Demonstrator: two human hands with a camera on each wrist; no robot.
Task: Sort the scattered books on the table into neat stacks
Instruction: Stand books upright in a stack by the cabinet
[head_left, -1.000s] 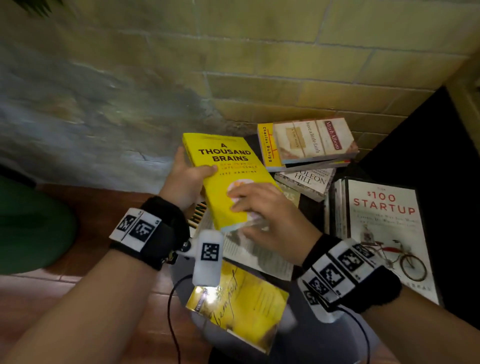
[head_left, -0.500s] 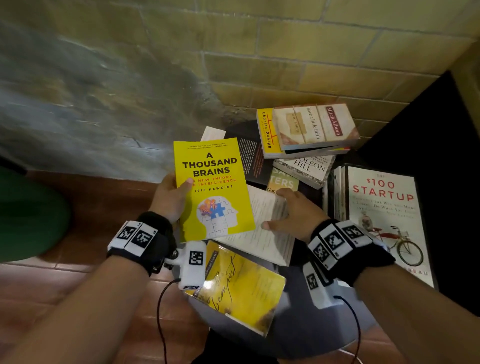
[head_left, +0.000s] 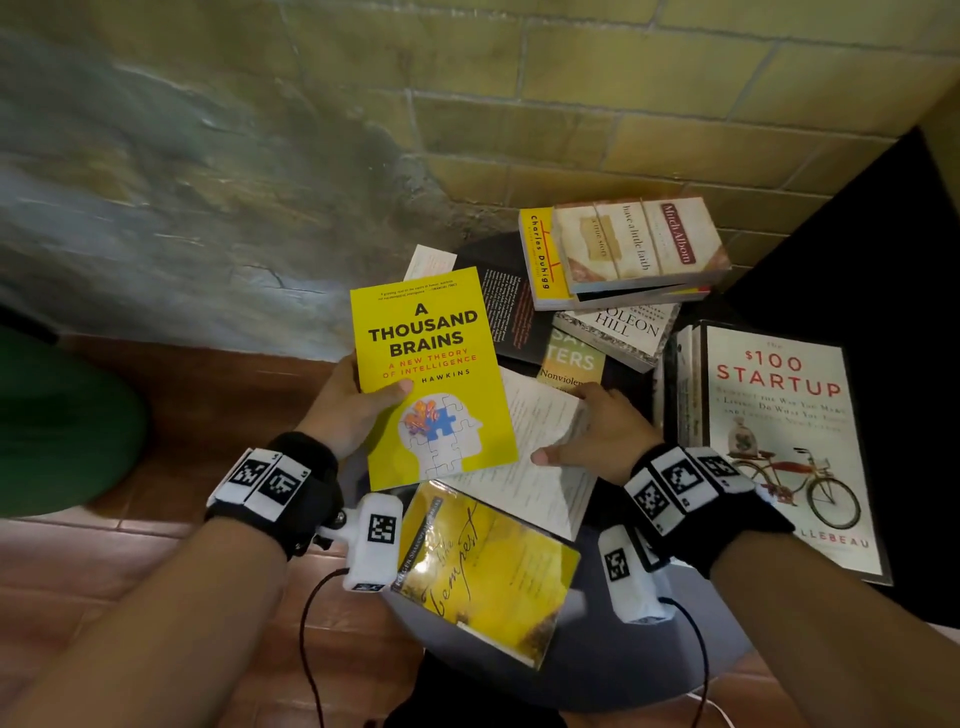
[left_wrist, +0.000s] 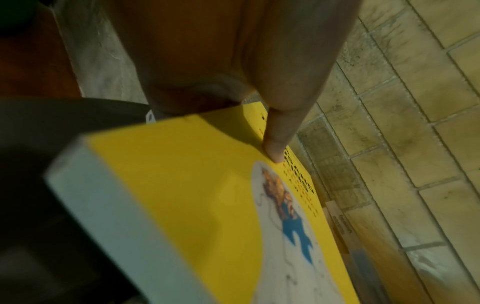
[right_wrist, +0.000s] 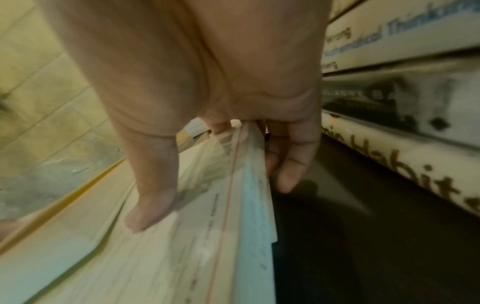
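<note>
The yellow book (head_left: 434, 374) hides the left hand's fingers (head_left: 345, 410) and part of the open book (head_left: 540, 467). The green-covered book (head_left: 571, 364) shows only partial lettering.

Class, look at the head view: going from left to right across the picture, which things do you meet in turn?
Left hand → A Thousand Brains book → open book → right hand → $100 Startup book.

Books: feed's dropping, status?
Left hand grips A Thousand Brains, lifted. Right hand grips open book edge. Tempest book sits nearest, unstacked.
</note>
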